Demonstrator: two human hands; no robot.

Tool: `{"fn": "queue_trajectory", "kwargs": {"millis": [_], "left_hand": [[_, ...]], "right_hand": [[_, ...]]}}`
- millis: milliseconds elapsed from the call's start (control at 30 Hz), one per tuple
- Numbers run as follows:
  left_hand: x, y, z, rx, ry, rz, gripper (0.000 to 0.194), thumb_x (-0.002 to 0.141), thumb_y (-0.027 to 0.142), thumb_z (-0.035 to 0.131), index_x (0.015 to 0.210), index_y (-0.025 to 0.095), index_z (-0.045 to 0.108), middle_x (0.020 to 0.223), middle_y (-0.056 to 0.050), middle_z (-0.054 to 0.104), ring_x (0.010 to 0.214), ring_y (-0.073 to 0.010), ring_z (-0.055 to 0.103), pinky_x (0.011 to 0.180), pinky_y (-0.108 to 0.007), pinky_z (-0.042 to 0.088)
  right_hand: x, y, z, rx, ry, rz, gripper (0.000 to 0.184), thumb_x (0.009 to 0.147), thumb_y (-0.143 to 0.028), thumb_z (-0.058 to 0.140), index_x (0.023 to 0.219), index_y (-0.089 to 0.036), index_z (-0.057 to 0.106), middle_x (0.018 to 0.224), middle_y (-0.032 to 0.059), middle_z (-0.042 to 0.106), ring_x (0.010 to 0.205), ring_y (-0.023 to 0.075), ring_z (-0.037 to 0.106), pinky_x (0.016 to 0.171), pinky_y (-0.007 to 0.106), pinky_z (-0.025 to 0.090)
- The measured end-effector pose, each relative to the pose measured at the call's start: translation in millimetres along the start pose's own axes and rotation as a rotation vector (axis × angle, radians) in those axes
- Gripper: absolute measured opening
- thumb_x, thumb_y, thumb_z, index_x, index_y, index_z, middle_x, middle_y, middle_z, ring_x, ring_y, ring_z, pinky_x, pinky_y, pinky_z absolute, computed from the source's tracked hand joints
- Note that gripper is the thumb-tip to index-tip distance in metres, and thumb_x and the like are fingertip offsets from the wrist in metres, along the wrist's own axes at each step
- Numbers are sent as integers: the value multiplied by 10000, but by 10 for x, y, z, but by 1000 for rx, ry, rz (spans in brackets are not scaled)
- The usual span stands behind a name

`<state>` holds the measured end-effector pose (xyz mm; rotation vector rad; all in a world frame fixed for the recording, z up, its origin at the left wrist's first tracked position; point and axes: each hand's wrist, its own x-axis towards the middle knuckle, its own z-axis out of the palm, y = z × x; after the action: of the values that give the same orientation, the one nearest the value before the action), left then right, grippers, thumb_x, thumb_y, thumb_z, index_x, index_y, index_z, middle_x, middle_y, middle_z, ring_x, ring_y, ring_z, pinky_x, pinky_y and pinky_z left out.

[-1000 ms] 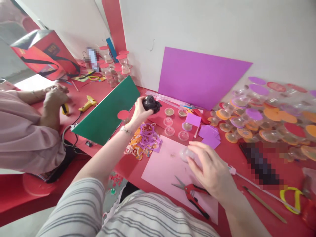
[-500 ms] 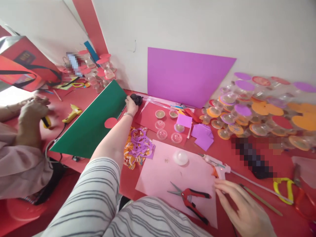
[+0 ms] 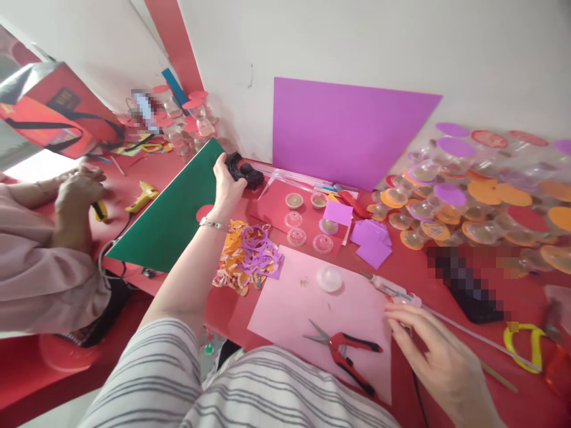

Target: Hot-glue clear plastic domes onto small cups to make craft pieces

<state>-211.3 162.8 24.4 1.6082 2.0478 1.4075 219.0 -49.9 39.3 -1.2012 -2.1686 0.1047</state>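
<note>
My left hand [image 3: 228,185] reaches to the back of the red table. Its thumb and fingers are spread at the near side of a crumpled black plastic bag [image 3: 245,171] that rests there. At the right, my right hand [image 3: 435,353] has its fingers closed round the handle of a white hot glue gun [image 3: 395,290], which lies on the table with its nozzle to the left. A clear plastic dome [image 3: 330,279] sits on the pink sheet [image 3: 285,303]. Red-handled scissors [image 3: 341,351] lie open in front of it.
A green board [image 3: 165,220] leans at the left, a purple board [image 3: 343,131] against the wall. Paper scraps [image 3: 250,255], small clear cups [image 3: 294,201] and purple squares [image 3: 372,241] lie between. Hourglass-shaped pieces [image 3: 450,196] crowd the right. A co-worker's hands [image 3: 82,184] are at left.
My left hand carried the black bag back and down to the table, and the bag has loosened. My right hand let go of the clear dome and moved right to the glue gun.
</note>
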Motion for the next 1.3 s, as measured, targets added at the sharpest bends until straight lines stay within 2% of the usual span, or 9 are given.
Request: {"fn": "queue_trajectory", "kwargs": {"millis": [100,167,267,400,567,833,1067,1167,1300], "left_hand": [[-103,42,-143,-28,26,-60,706,670,75,553,1354,205,437,1426,-122,482,1310,-274,512,1094,-426,461],[-131,110,-163,29,-46,-63,584,697,93,536,1272,190,521,1299,-103,590,1199,-255,586,1050,-408,493],[-94,258,-95,215,-161,46,406,783,118,503,1171,184,603,1201,-101,656,1171,-266,589,1077,-435,462],[90,438,58,474,-305,199,397,877,273,563,1253,149,581,1350,-165,578,1317,-332,486,1156,-463,355],[392,435,196,723,-408,-97,510,964,412,458,1339,70,500,1396,-280,506,1291,-403,525,1049,-500,426],[521,320,242,801,-544,-159,569,801,316,681,1311,115,526,1302,-238,591,1215,-377,574,998,-423,454],[410,666,-119,788,-446,63,543,831,321,630,1317,112,506,1247,-197,598,1191,-350,560,1047,-427,401],[207,926,-423,750,-414,178,507,821,333,631,1271,121,534,1161,-160,622,1118,-335,584,997,-426,436],[-376,1300,-798,672,-369,357,463,795,324,670,1216,167,559,1080,-104,627,1060,-308,586,980,-436,454]], "right_hand": [[-12,14,15,18,14,-18,149,975,-267,512,911,-249,645,860,11,755,779,158,740,696,249,581],[-24,22,32,23,8,-36,160,983,-273,498,906,-245,636,848,11,751,761,151,739,671,233,578],[-53,30,57,9,-1,-60,172,994,-289,484,903,-239,621,826,3,745,726,138,734,661,217,571],[-125,56,51,-21,9,-39,175,995,-294,482,899,-244,619,829,3,746,737,147,740,688,222,574],[-220,126,-19,-36,-35,14,170,986,-319,494,913,-253,633,861,8,757,748,154,750,676,217,580],[-264,237,-17,-11,-109,65,119,941,-320,555,949,-261,658,906,0,770,809,146,756,718,185,580],[-4,91,55,356,-112,386,189,910,-411,604,899,-259,716,954,54,772,920,202,744,755,254,597],[398,-67,237,779,-107,584,291,876,-476,660,1048,-244,696,1102,94,750,969,210,736,837,318,606],[1080,-406,658,1325,-180,729,565,666,-597,824,1082,-246,671,1202,93,715,1132,235,678,1036,419,518]]}}
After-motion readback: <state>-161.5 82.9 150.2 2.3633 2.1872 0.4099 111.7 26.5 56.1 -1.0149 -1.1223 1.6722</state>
